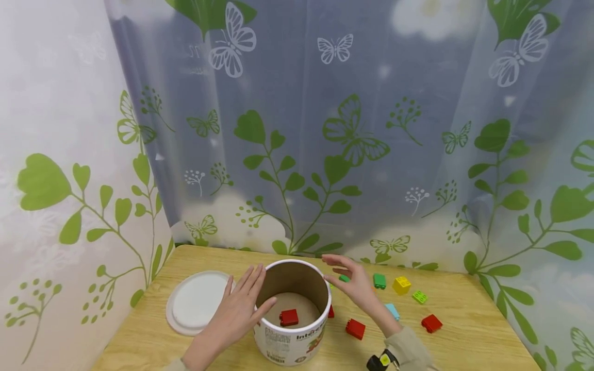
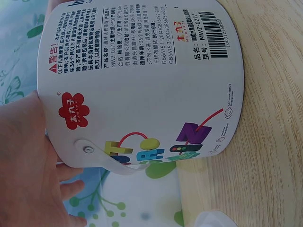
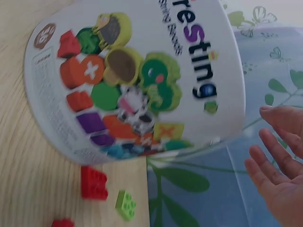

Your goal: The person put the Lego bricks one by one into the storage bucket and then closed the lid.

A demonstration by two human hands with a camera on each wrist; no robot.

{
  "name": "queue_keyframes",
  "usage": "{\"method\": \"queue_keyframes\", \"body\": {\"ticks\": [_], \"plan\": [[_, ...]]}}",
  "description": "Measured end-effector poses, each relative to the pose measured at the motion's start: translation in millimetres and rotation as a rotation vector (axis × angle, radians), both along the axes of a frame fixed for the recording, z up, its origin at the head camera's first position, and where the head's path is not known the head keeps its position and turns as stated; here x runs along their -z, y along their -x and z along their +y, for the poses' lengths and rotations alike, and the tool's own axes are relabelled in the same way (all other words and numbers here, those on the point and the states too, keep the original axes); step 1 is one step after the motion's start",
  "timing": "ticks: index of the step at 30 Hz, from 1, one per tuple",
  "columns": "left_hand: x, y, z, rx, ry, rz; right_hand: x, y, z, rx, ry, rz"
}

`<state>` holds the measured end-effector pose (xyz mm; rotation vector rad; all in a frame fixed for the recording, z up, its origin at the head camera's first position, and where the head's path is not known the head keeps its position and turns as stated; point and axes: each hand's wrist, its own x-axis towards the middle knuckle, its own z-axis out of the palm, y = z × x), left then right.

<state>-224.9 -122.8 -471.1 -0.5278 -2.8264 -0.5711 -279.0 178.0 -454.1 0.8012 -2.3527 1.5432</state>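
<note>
A white cardboard bucket (image 1: 274,350) with a printed label stands upright, its top uncovered. Inside, on its floor, lies a red toy brick (image 1: 289,317). My left hand (image 1: 236,309) touches the bucket's left rim with straight fingers, the thumb reaching over the opening. In the left wrist view the bucket's side (image 2: 137,99) carries a barcode and a handle strap (image 2: 102,156). Beside the right rim, my right hand (image 1: 355,283) is raised with loosely bent fingers and holds nothing. The right wrist view shows a gap between those fingers and the bucket (image 3: 199,123).
A round white lid (image 1: 199,304) lies left of the bucket. Scattered right of it are red bricks (image 1: 355,329), a yellow one (image 1: 401,285), a green one (image 1: 379,281), a lime one (image 1: 419,297) and a light blue one (image 1: 392,310). A patterned curtain (image 1: 297,154) hangs behind the table.
</note>
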Motion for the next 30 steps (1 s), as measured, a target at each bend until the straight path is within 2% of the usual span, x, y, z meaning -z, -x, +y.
{"method": "queue_keyframes", "body": {"ticks": [5, 13, 19, 24, 30], "plan": [[0.3, 0.1, -0.5, -0.002, 0.000, -0.003, 5.8, -5.8, 17.5, 0.053, -0.001, -0.045], [1.2, 0.9, 0.0, 0.001, -0.001, -0.006, 27.4, -10.4, 45.1, 0.151, -0.005, -0.118], [1.6, 0.9, 0.2, 0.003, 0.002, -0.003, 43.9, -15.4, 59.0, 0.194, -0.021, -0.273], [1.9, 1.0, -0.2, 0.002, 0.007, -0.001, 64.6, -19.3, 69.5, 0.183, -0.068, -0.341], [2.7, 1.6, -0.5, 0.003, 0.006, -0.004, 86.9, -29.2, 80.2, 0.096, -0.171, -0.356]]}}
